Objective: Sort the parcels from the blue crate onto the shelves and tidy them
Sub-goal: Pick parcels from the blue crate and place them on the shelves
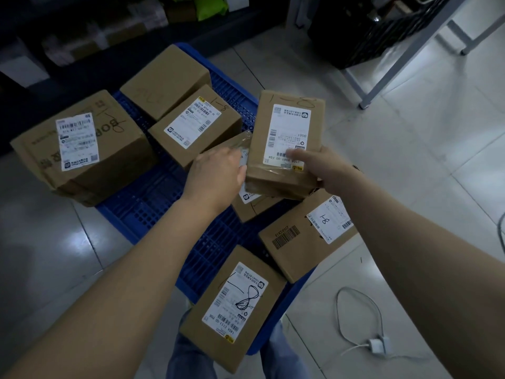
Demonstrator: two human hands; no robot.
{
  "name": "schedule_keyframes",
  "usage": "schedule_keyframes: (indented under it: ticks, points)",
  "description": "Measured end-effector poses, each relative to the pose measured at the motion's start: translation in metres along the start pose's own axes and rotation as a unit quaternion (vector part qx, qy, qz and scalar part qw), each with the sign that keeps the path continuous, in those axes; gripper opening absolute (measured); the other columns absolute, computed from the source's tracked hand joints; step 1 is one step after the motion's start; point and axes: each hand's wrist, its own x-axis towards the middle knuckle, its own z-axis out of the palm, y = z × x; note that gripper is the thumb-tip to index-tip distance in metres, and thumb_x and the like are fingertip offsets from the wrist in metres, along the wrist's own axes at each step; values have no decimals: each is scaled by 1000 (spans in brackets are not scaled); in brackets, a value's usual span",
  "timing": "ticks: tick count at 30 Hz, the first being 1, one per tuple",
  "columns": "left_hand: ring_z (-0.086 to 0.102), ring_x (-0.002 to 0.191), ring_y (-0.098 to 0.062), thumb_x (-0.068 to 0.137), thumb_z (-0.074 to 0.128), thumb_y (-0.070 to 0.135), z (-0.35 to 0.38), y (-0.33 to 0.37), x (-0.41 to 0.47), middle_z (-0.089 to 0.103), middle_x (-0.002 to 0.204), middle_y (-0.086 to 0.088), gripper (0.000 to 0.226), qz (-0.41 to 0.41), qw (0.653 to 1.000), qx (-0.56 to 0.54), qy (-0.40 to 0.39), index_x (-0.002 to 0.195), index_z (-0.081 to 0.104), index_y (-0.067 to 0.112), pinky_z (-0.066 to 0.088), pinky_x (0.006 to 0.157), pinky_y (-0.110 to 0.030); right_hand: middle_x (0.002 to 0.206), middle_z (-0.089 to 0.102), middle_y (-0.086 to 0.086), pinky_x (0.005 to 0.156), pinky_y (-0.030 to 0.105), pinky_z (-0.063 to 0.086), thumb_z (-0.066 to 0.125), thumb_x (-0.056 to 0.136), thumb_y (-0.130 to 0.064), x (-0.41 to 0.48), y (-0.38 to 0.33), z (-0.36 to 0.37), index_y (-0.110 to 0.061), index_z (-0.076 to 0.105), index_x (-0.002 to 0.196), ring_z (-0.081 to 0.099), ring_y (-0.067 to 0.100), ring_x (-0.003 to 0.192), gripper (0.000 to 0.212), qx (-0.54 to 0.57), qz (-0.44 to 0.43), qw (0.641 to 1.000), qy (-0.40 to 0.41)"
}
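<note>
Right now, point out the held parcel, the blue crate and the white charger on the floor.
held parcel [289, 127]: head view, its white label.
blue crate [153, 212]: head view, bare grid floor.
white charger [378, 346]: head view, plug body.

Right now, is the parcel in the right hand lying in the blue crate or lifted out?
Lifted. The right hand grips the parcel, thumb on its label, above the blue crate.

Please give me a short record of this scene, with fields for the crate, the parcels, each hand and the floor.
container: blue crate on the tiled floor
load: cardboard parcels lying on it
held parcel: label up, marked 1-8
right hand: grips the held parcel, thumb on its label
left hand: at that parcel's left edge, grip unclear
floor item: white cable and plug, right of crate
</note>
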Motion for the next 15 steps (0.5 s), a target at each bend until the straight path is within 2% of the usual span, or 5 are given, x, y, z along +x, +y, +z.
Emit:
schedule_keyframes:
  ticks: [3,8,11,13,15]
  points:
    - [52,92,-26,99,38,25,9,-2,8,58,101,-10,26,-1,999,12,-42,101,57,8,38,80,-39,107,73,-4,91,43,54,80,71,-47,8,8,0,-30,59,115,70,20,98,51,42,19,998,-33]
    - [51,91,-24,100,34,23,16,-6,12,52,94,-5,22,-15,997,-10,-71,91,51,13,40,84,-42,109,73,-3,76,33,56,75,80,-43,12,16,2,-27,55,127,72,18,95,54,104,28,991,-81]
    - [53,96,-24,100,35,23,21,-8,13,58,104,-7,28,-16,996,-33,-83,107,58,9,41,85,-41,113,72,1,76,36,57,81,69,-42,13,18,0,-25,47,135,71,21,97,77,138,29,985,-97]
    - [49,90,-20,100,36,22,24,-8,13,57,102,-7,24,-18,995,-51,-89,99,57,10,39,82,-39,115,71,3,75,36,58,84,57,-43,15,20,-1,-24,44,137,71,23,98,92,161,27,982,-97]
    - [46,84,-18,99,37,22,24,-7,13,54,94,-5,19,-28,993,-75,-89,88,50,14,38,77,-37,116,70,5,81,39,58,85,52,-43,18,23,-2,-23,45,136,70,26,102,95,183,24,979,-88]
